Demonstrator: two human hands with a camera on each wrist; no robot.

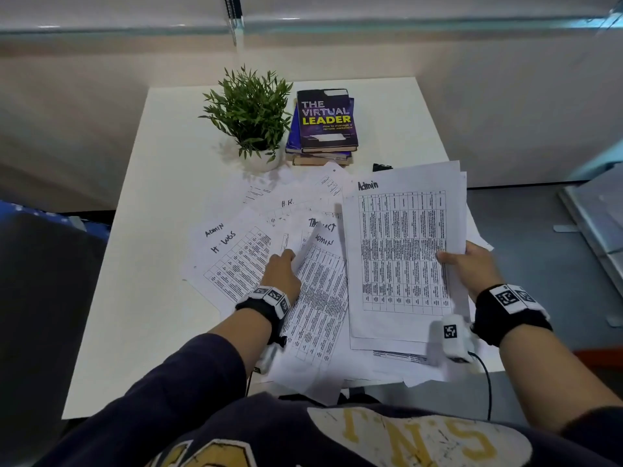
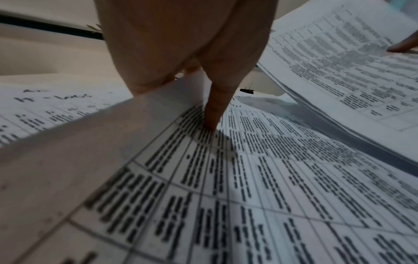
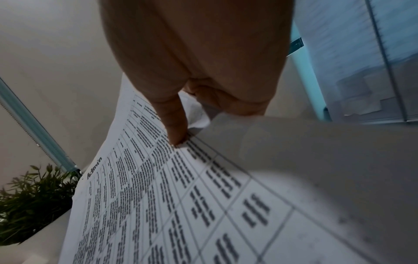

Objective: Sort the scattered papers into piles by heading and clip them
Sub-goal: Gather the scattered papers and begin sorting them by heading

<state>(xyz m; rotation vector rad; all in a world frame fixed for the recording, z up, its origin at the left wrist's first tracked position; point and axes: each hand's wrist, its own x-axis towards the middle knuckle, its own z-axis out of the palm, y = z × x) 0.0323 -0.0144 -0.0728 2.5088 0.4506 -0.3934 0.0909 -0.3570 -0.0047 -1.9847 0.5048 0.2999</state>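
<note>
White table (image 1: 141, 298) carries our scattered papers (image 1: 256, 230). Our right hand (image 1: 468, 264) pinches the "Admin" stack (image 1: 401, 251), lifted at the table's right side. Our left hand (image 1: 281, 273) pinches 1 "Admin" sheet (image 1: 320, 298) by its edge.

Papers (image 1: 269, 237) lying scattered on bench (image 1: 141, 298), near front edge. Plant (image 1: 251, 112) standing behind papers; book stack (image 1: 323, 126) sitting just right of plant.

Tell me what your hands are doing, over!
Right hand grips white printed "Admin" stack. Left hand pinches loose "Admin" sheet. Other papers scattered; black binder clip untouched.
</note>
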